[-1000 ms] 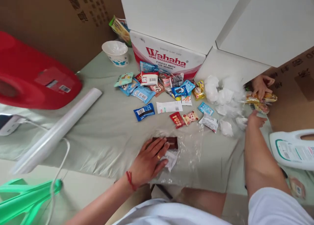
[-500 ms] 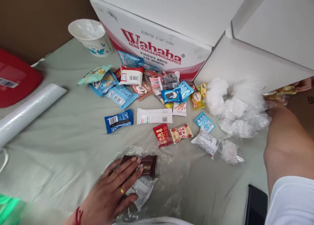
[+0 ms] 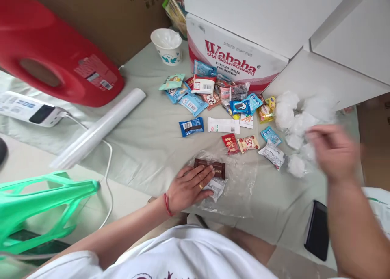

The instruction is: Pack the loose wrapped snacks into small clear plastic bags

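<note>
My left hand (image 3: 194, 185) lies flat with fingers extended over a dark brown wrapped snack bar (image 3: 218, 168) and a white-and-grey printed packet (image 3: 217, 187). Both lie on a clear plastic bag (image 3: 240, 189) spread at the table's near edge. Smeared by motion, my right hand (image 3: 335, 151) hovers at the right beside a cluster of clear-wrapped white bundles (image 3: 313, 110); whether it holds anything cannot be made out. Just beyond the bag are a red packet (image 3: 230, 143) and a cream packet (image 3: 248, 143).
Assorted snack packets (image 3: 193, 103) are heaped before a Wahaha carton (image 3: 231, 55). A paper cup (image 3: 167, 47) stands behind them. Leftward are a red jug (image 3: 100, 74), a plastic roll (image 3: 100, 128) and a green stool (image 3: 48, 193). A black phone (image 3: 317, 230) lies near the right edge.
My right hand has drawn back from the far right, behind the white bundles, toward me. My left hand stays on the brown bar. The view has shifted, showing more of the left side.
</note>
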Tool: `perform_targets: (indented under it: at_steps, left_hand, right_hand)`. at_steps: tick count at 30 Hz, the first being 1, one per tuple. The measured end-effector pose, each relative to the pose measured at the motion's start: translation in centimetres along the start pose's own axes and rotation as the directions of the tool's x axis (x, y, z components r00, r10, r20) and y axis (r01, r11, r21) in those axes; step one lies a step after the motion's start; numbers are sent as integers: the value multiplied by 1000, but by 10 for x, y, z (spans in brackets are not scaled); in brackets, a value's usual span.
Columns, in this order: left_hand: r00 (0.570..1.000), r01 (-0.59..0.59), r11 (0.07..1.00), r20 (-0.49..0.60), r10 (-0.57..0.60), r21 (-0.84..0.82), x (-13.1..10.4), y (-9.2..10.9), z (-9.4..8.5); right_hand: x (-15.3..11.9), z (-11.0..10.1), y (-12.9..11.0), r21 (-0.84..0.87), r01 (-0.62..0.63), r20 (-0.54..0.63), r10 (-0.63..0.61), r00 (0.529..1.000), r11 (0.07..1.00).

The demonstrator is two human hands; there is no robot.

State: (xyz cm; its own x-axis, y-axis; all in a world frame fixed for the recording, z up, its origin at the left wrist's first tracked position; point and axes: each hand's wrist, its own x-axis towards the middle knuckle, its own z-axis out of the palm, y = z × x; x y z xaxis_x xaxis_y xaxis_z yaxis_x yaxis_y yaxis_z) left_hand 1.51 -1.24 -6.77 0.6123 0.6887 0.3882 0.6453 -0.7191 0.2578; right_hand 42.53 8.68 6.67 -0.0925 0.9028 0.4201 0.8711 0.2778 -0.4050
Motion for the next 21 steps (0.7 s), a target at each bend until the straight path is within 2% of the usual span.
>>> perform_targets:
  at_steps: [1, 2, 3, 6, 8, 11, 13, 15, 17, 19, 21]
  left_hand:
    - [1000, -14, 1000, -5, 14, -5, 0, -1, 0]
    - [1000, -27, 1000, -6, 27, -13, 0, -1, 0]
    - [999, -40, 999, -7, 39, -23, 0, -1, -1]
    - [998, -58, 997, -14, 57, -58, -2, 1, -3]
    - [999, -43, 997, -24, 41, -67, -4, 3, -4]
    - [999, -27, 998, -23, 26, -56, -7, 7, -2]
    - [1000, -28, 998, -5, 28, -50, -7, 9, 1]
    - [1000, -14, 999, 5, 15, -51, -6, 10, 3]
    - [1000, -17, 996, -16, 16, -82, -6, 11, 4]
    - [998, -12, 990, -67, 3, -144, -7, 10, 2]
    - [982, 109, 972, -128, -138, -209, -4, 5, -2]
  right_hand:
    - [-10, 23, -26, 45, 109, 106, -113, 988, 993]
    - [-19, 48, -49, 107, 236, 237, -255, 937, 966]
    - [-24, 73, -68, 127, 302, 338, -327, 882, 945]
    - [-21, 133, -101, 173, 383, 479, -417, 773, 908]
    - [-7, 153, -108, 242, 358, 507, -432, 745, 902]
    - [14, 158, -114, 354, 210, 550, -385, 741, 911]
    - [21, 156, -122, 334, 43, 624, -255, 738, 942]
    - [21, 154, -131, 220, -114, 680, -68, 730, 969]
    - [15, 155, -139, 94, -207, 661, 95, 745, 974]
    - [7, 158, -144, 28, -259, 597, 192, 779, 965]
    - [0, 161, -147, 34, -301, 536, 237, 810, 953]
